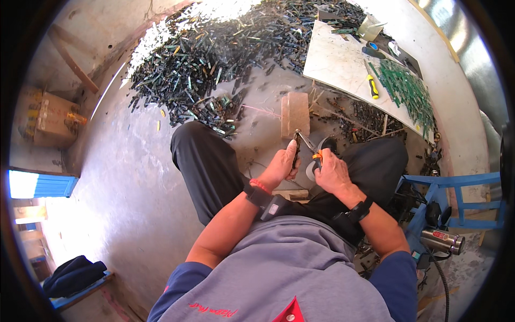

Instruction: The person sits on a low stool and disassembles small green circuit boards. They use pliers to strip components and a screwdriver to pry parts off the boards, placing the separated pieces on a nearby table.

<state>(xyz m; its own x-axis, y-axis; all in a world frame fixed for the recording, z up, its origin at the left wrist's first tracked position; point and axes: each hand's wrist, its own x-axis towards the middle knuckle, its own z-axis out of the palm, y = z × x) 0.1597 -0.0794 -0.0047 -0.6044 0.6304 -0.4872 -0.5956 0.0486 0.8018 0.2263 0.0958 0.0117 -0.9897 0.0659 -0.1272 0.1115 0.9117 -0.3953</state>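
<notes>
The person sits on a concrete floor (pixel 134 177) with knees apart, both hands meeting between them. The left hand (pixel 280 165) is closed around a dark narrow strip (pixel 296 147), held upright; the right hand (pixel 330 170) is wrapped around the orange-gripped handles of a pair of pliers (pixel 310 145), whose thin metal nose points to about eleven o'clock and meets the top of the strip. Just beyond the hands, at twelve o'clock, a pale brick-shaped block (pixel 295 112) stands on the floor. As for progress, I judge the work only partly done: a huge heap of dark green and black strips (pixel 225 53) spreads from ten to twelve o'clock, jumbled and glinting, while a smaller, tidier bunch of green strips (pixel 407 91) lies at two o'clock on a flat white board (pixel 335 67), beside a yellow-handled screwdriver (pixel 372 87). Which pile is finished cannot be told. The strips look rigid, flat and slim; the floor is rough, grey and dusty. At four o'clock a blue wooden frame (pixel 456 188) stands near a metal-barrelled heat gun (pixel 442 240), and a cardboard box (pixel 51 121) sits at nine o'clock.
</notes>
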